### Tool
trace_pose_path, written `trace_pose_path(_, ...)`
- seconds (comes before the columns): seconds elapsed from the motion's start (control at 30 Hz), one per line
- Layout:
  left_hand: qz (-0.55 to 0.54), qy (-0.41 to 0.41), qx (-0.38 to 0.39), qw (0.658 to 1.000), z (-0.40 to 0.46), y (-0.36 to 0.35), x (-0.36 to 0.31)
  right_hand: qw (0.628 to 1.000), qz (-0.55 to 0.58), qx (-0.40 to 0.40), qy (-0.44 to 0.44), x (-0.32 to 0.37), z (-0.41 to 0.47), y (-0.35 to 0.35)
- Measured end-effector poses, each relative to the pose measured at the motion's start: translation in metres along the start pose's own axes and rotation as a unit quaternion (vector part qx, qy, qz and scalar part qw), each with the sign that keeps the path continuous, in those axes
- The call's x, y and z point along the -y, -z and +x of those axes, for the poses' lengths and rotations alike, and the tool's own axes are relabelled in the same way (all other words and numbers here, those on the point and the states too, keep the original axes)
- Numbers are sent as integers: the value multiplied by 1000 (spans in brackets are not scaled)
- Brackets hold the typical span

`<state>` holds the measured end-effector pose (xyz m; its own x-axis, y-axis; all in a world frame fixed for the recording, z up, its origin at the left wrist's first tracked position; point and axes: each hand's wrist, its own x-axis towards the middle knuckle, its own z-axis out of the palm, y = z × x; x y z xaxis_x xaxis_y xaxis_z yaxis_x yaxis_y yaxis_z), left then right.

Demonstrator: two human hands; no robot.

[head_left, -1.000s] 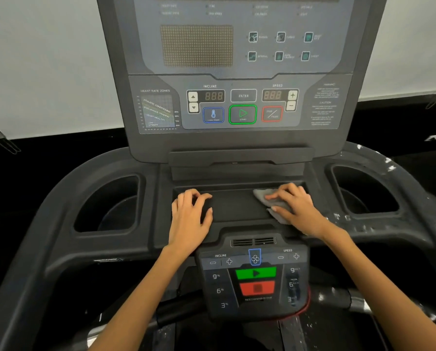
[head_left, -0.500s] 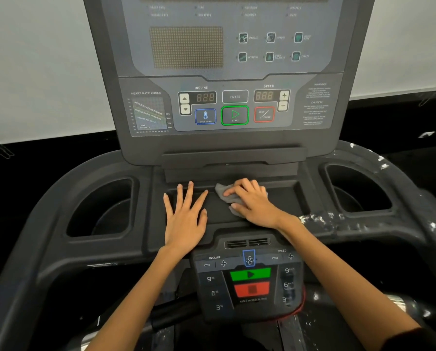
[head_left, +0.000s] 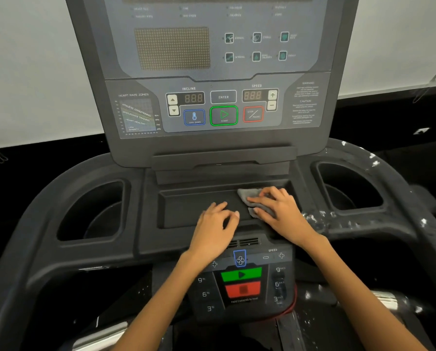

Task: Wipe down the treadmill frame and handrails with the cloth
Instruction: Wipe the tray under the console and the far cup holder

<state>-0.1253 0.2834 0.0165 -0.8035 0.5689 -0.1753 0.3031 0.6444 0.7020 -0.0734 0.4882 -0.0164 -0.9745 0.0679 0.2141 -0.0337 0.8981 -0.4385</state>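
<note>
Head view puts you early in the job: your right hand (head_left: pixel 279 211) presses the cloth (head_left: pixel 252 202) with spread fingers in the tray (head_left: pixel 186 211) below the console (head_left: pixel 212 72), left hand (head_left: pixel 215 226) loosely curled alongside, speckled frame (head_left: pixel 363 224) and handrails unwiped.

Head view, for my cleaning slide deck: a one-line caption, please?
Right hand presses a grey cloth into the treadmill's console tray while the left hand rests beside it.
</note>
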Motion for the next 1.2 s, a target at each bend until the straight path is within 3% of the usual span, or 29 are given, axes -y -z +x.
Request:
trace_pose_path(0.13,144,-55,-64,986,-13,-15,-19,996,-76,-28,-29,-9,-8,4)
trace_pose_path(0.2,162,-47,-90,981,-14,-18,-19,996,-75,-18,-43,-10,-10,3)
trace_pose_path(0.37,218,-53,-133,965,-16,-26,-14,994,47,74,-67,0,-11,10)
trace_pose_path(0.57,229,-56,-144,961,-16,-26,-15,970,170,171,-29,14,-28,31)
trace_pose_path(0.77,216,-56,-145,964,-15,-26,-12,988,125,85,6,-2,-60,29)
trace_pose_path(0.87,221,-53,-122,966,-14,-25,-13,998,37,48,8,-19,-75,39)
trace_pose_path(1.0,252,-41,-85,963,-9,-23,-18,998,-56,22,-34,-35,-71,42)
trace_pose_path(1.2,232,-47,-3,972,0,-26,-31,994,-78,-5,-78,-24,-36,22)
